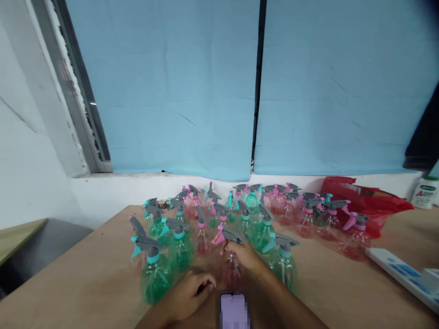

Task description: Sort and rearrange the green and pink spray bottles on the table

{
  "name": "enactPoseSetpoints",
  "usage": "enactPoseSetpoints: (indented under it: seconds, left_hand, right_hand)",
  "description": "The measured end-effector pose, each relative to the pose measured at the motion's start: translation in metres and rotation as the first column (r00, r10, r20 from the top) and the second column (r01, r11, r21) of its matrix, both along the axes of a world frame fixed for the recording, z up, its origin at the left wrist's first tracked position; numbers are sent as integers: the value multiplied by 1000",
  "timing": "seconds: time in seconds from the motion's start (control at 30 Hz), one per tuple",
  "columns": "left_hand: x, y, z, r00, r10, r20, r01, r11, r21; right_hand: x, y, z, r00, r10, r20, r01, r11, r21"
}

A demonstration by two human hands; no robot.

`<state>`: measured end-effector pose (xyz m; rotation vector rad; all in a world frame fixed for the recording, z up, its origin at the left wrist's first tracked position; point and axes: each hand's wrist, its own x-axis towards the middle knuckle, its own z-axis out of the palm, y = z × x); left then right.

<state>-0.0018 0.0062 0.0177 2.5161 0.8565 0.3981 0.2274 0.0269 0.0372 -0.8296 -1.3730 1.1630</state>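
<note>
A pink spray bottle with a grey and pink trigger head stands upright in front of me. The fingers of my right hand are closed around its neck, just under the head. To the left of it my left hand rests low over the table, fingers curled in a loose fist with nothing visible in them. A green spray bottle stands beside my left hand, and another green spray bottle is right of my right forearm. Near me, below the held bottle, lies a phone with a lit screen.
Many more green and pink spray bottles crowd the wooden table toward the wall. A red plastic bag lies at the back right, with a white bottle beyond it. A white and blue box sits at the right.
</note>
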Motion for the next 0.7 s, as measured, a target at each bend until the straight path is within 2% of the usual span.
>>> enactPoseSetpoints:
  seconds: [0.23, 0.4, 0.5, 0.57, 0.6, 0.7]
  left_hand:
    - [0, -1, 0, 1000, 21, -3, -21, 1000, -7]
    - [0, 0, -1, 1000, 19, -2, -19, 1000, -11]
    - [0, 0, -1, 1000, 26, -3, -26, 1000, -8]
    - [0, -1, 0, 999, 34, -5, -34, 999, -11]
    - [0, -1, 0, 999, 38, -8, -38, 999, -14]
    - [1, -1, 1, 999, 47, -17, -47, 999, -19]
  right_hand:
    - [-3, -1, 4, 997, -46, -65, 51, 996, 72]
    - [-5, 3, -4, 988, -116, -98, 115, 993, -15]
    - [-6, 4, -2, 986, -24, -163, 36, 997, 70]
    - [-8, 0, 9, 987, 26, -161, -2, 990, 143]
    - [-8, -4, 17, 989, 8, -147, 16, 986, 164]
    - [-8, -27, 52, 985, -144, -90, 162, 956, 244]
